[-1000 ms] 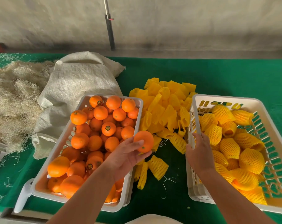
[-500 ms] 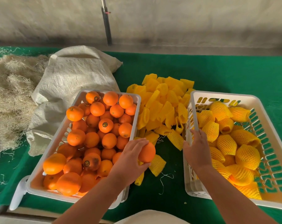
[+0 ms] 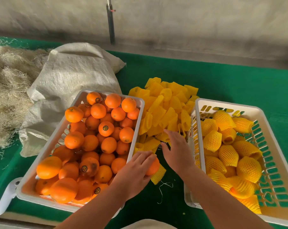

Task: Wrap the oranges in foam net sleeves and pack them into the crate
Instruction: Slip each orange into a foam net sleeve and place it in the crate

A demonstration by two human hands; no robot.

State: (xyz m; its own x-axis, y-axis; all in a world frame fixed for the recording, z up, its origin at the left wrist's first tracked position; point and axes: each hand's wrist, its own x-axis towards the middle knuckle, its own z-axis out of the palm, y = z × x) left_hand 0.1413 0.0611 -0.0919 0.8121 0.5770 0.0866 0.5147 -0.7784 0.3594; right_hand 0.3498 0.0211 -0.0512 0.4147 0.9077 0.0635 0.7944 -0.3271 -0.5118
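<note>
At nine o'clock, the crate of bare oranges (image 3: 83, 146) is heaped full, so most wrapping is left. At six o'clock, the left hand (image 3: 136, 172) has its fingers grasping one orange (image 3: 153, 166) above the green surface (image 3: 222, 83). The right hand (image 3: 176, 151), fingers released, reaches the sleeves (image 3: 163, 109) at twelve. At three o'clock, the packing crate (image 3: 197, 103) holds many wrapped oranges (image 3: 230, 151).
</note>
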